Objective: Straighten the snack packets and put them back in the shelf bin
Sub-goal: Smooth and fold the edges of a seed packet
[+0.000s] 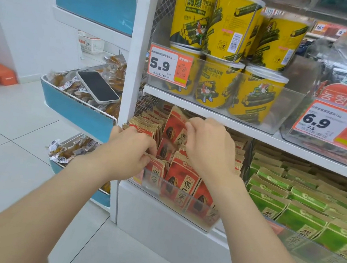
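Head view, downward, near shelf bin

L hand fingers curled, pinches front packet | R hand knuckles up, pinches rear packet | forearms extended fwd

Left hand fingertips hidden among red-and-brown paper seed packets. Green paper packets run off right edge. Small print on orange-and-white price tag too tiny to read.

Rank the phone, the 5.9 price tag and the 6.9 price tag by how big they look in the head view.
1. 6.9 price tag, though the frame edge cuts it off.
2. 5.9 price tag.
3. phone, seen at a slant, so it looks smaller.
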